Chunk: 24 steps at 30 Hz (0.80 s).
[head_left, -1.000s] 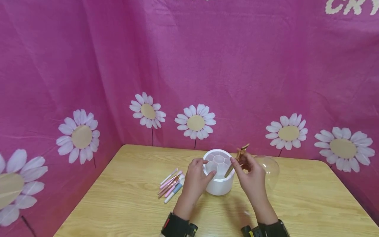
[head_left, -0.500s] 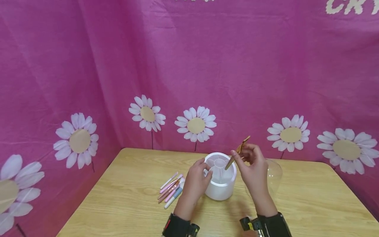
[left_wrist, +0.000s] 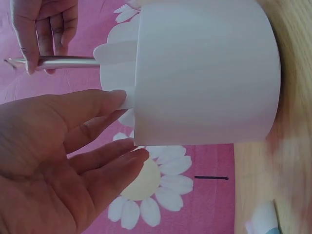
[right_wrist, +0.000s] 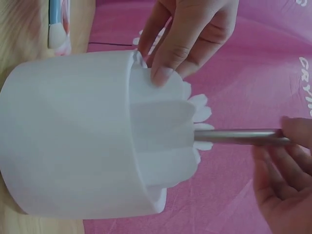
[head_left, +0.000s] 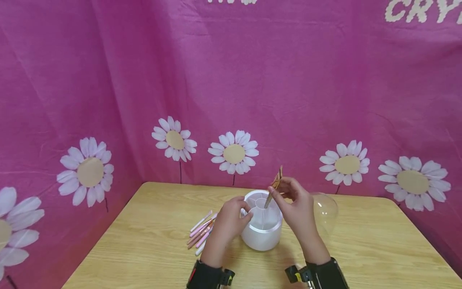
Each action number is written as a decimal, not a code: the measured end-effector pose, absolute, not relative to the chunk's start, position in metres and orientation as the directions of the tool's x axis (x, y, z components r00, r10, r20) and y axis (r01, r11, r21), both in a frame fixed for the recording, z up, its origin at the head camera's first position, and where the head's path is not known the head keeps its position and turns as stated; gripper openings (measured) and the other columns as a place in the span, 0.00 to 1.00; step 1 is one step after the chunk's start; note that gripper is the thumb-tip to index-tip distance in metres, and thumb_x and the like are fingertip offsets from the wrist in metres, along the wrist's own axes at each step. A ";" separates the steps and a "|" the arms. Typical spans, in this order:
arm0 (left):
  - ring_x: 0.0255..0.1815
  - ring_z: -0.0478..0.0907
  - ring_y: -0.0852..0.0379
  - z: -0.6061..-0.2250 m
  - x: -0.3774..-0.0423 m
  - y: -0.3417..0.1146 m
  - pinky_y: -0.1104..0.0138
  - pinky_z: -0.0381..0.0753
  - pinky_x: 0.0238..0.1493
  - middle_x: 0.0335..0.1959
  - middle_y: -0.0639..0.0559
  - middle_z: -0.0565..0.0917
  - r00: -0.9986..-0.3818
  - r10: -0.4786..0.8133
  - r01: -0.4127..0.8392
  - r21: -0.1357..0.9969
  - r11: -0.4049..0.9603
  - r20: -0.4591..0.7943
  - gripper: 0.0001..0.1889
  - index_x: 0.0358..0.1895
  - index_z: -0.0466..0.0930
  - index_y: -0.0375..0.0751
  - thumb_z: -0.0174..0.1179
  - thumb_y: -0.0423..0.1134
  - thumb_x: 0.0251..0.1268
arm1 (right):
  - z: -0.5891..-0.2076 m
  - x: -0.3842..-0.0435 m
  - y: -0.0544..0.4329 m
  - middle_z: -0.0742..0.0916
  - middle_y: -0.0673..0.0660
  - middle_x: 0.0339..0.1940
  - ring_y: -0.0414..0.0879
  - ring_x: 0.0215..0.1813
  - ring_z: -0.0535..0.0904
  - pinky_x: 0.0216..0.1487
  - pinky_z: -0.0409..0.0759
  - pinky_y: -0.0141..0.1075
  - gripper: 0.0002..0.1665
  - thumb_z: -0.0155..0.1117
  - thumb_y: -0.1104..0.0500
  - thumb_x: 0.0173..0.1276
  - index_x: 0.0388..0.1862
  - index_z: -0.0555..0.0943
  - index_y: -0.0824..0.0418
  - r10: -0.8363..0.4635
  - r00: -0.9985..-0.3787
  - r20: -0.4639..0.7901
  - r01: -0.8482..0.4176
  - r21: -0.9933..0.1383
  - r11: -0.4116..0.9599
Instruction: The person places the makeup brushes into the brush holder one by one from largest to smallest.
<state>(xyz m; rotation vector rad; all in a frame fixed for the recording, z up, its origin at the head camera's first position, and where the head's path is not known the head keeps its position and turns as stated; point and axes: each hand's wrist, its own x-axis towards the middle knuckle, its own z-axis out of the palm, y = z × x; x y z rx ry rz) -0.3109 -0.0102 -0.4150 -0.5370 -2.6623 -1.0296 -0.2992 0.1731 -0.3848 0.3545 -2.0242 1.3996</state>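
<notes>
A white round holder point(head_left: 261, 228) stands upright on the wooden tabletop point(head_left: 361, 249), and its inside is divided into compartments. The left hand point(head_left: 228, 220) rests on the left side of the holder; its fingers point(left_wrist: 105, 105) are almost straight and a little apart, and the fingertips touch the rim. The right hand point(head_left: 294, 206) is above the right side of the holder. Its fingers point(right_wrist: 295, 134) are clamped on the upper part of a thin brush point(head_left: 271, 192) with a metal handle. The brush is tilted, and its lower end is inside the holder; I cannot tell which compartment it is in. Its brown top end points up, above the holder.

A bunch of pink and white brushes point(head_left: 200, 233) lies flat on the tabletop, just to the left of the holder. A clear dome lid point(head_left: 326, 210) lies to the right of the holder, behind the right hand. Behind the holder hangs a pink cloth point(head_left: 252, 80) with white daisies.
</notes>
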 end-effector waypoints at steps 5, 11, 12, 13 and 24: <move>0.63 0.78 0.37 -0.411 -0.311 -0.011 0.46 0.78 0.61 0.62 0.35 0.80 -0.897 0.299 0.440 0.578 0.687 0.327 0.06 0.37 0.87 0.38 0.67 0.38 0.66 | -0.381 -0.298 0.173 0.91 0.58 0.39 0.48 0.41 0.88 0.44 0.85 0.35 0.15 0.74 0.63 0.65 0.50 0.86 0.66 0.038 -0.808 0.588 -0.497 -0.715 0.491; 0.65 0.76 0.40 -0.407 -0.312 -0.013 0.47 0.78 0.61 0.67 0.37 0.77 -0.890 0.373 0.454 0.567 0.687 0.262 0.20 0.46 0.85 0.36 0.70 0.50 0.63 | -0.378 -0.301 0.172 0.90 0.61 0.39 0.54 0.42 0.88 0.47 0.86 0.48 0.12 0.71 0.62 0.69 0.48 0.85 0.67 0.006 -0.831 0.557 -0.466 -0.701 0.539; 0.65 0.76 0.41 -0.407 -0.311 -0.014 0.48 0.78 0.60 0.68 0.38 0.76 -0.892 0.378 0.451 0.560 0.695 0.249 0.22 0.46 0.85 0.35 0.72 0.51 0.61 | -0.379 -0.301 0.172 0.90 0.61 0.39 0.54 0.42 0.88 0.47 0.86 0.49 0.12 0.70 0.62 0.69 0.48 0.85 0.67 0.004 -0.834 0.552 -0.462 -0.701 0.543; 0.65 0.77 0.41 -0.407 -0.311 -0.014 0.48 0.79 0.59 0.69 0.39 0.75 -0.894 0.380 0.445 0.554 0.704 0.236 0.23 0.48 0.85 0.35 0.75 0.50 0.58 | -0.379 -0.302 0.171 0.90 0.61 0.39 0.54 0.42 0.88 0.47 0.86 0.49 0.11 0.70 0.61 0.70 0.47 0.86 0.67 0.002 -0.838 0.546 -0.455 -0.701 0.549; 0.52 0.82 0.48 -0.406 -0.304 -0.012 0.56 0.84 0.45 0.65 0.46 0.79 -0.899 0.398 0.435 0.458 0.775 0.181 0.23 0.43 0.86 0.36 0.81 0.47 0.48 | -0.377 -0.295 0.176 0.90 0.63 0.41 0.56 0.46 0.88 0.48 0.86 0.49 0.14 0.72 0.62 0.67 0.48 0.81 0.66 0.038 -0.850 0.525 -0.420 -0.720 0.553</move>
